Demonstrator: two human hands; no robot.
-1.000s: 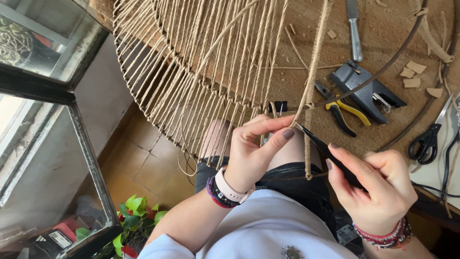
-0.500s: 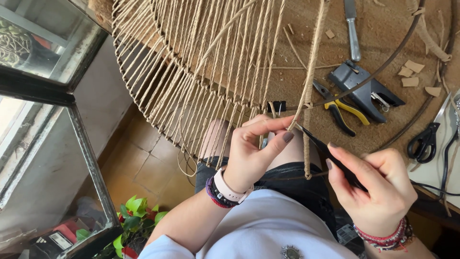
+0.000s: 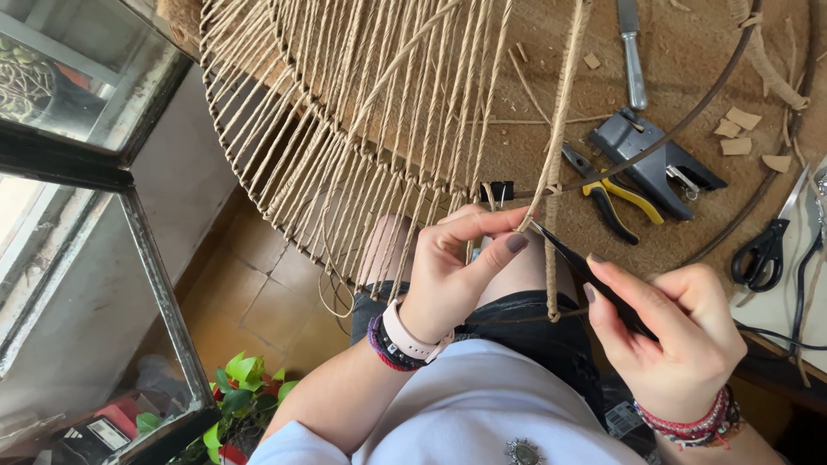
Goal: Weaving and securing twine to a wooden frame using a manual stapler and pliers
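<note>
Right hand: the right hand (image 3: 668, 340) is closed around a slim black tool (image 3: 586, 275), gripped between thumb and fingers; the tip is pointed at the spot where the twine meets the left fingertips.
Left hand: the left hand (image 3: 457, 263) is closed in a pinch, thumb and forefinger pressed on a strand of jute twine (image 3: 558, 129) just below the frame's rim.
Twine: it is stretched from the pinch up across the frame, while a loose end is hung down between the two hands.
Frame: a round wire frame (image 3: 345, 129), wrapped with many radiating twine strands, is laid tilted over the lap and the table edge; a small black binder clip (image 3: 497, 191) is fastened on its rim just above the left hand.
Table beyond: yellow-handled pliers (image 3: 613, 194) and a grey staple gun (image 3: 659, 159) are set close together on the brown table (image 3: 689, 52); black scissors (image 3: 767, 245) are laid well to the right.
</note>
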